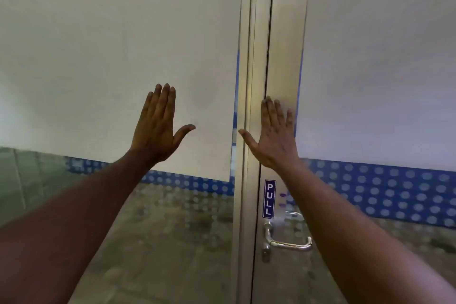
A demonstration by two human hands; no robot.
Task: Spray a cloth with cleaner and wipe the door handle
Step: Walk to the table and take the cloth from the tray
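Observation:
A chrome lever door handle (287, 242) sits low on the aluminium door frame (281, 57), just under a blue PULL sticker (269, 198). My left hand (158, 128) is raised flat in front of the frosted glass panel, fingers together and thumb out, holding nothing. My right hand (275, 136) is raised flat over the door frame, well above the handle, fingers spread and empty. My right forearm crosses just right of the handle. No cloth or spray bottle is in view.
Frosted white film covers the glass door (382, 69) on the right and the fixed panel (111, 69) on the left. A blue band with pale dots (394, 195) runs below the film. A keyhole cylinder (265, 253) sits under the handle.

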